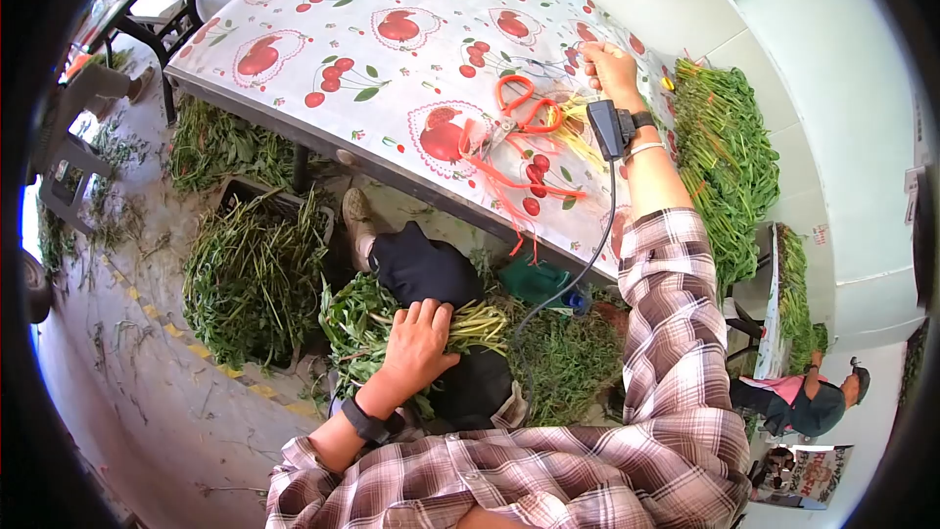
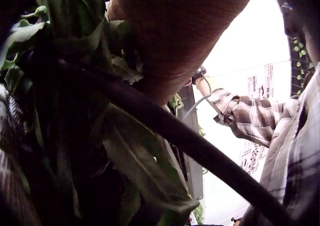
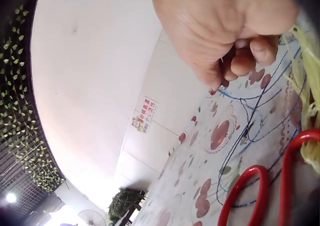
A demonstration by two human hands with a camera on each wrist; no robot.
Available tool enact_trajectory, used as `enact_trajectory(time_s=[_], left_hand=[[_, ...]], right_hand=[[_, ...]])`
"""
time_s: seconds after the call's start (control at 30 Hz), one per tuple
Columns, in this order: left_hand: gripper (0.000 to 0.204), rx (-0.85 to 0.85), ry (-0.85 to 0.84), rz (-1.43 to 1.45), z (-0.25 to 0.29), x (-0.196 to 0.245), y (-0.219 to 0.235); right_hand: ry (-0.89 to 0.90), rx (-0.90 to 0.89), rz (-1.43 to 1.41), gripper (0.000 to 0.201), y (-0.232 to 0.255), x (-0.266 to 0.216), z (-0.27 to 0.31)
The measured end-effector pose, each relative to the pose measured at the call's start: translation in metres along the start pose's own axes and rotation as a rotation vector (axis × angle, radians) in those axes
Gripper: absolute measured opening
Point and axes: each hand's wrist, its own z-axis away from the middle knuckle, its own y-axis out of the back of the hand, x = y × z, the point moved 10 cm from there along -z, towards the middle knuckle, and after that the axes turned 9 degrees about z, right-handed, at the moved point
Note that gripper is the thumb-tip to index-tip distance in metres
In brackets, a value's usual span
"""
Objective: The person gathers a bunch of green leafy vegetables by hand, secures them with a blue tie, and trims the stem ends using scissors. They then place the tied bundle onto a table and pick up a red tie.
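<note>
On the person's lap lies a bunch of leafy greens [image 1: 364,321], its pale stems pointing right. The left hand [image 1: 416,345] grips this bunch from above, fingers over the stems; dark leaves [image 2: 145,156] fill much of the left wrist view. Over the table's far right part, the right hand [image 1: 612,71] has its fingers curled, and thumb and fingertip pinch a thin blue string [image 3: 245,97]. Loops of that string trail across the tablecloth. Close by lie red-handled scissors [image 1: 529,108], pale yellow strips [image 1: 580,132] and pinkish-red plastic strips [image 1: 509,191].
A fruit-patterned tablecloth [image 1: 411,69] covers the table. Greens are heaped along the wall [image 1: 725,157], in a dark crate [image 1: 257,279] and on the floor [image 1: 568,353]. A green plastic container [image 1: 534,281] stands under the table edge. Another person [image 1: 813,397] is at far right.
</note>
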Motion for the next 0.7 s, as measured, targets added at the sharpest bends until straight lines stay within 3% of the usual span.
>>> enact_trajectory(time_s=[0.1, 0.2, 0.33, 0.7], left_hand=[[0.074, 0.006, -0.005, 0.0, 0.001, -0.001, -0.001], [0.074, -0.004, 0.0, -0.01, 0.001, 0.0, 0.0], [0.074, -0.001, -0.007, 0.0, 0.001, 0.001, -0.001], [0.073, 0.008, -0.01, -0.007, 0.001, 0.001, -0.002]], right_hand=[[-0.015, 0.037, -0.1, 0.011, 0.011, -0.006, 0.004], [0.069, -0.055, -0.298, 0.009, 0.017, -0.024, 0.005], [0.179, 0.003, -0.374, 0.012, 0.036, -0.042, 0.008], [0.297, 0.049, -0.367, 0.01, 0.089, -0.086, 0.035]])
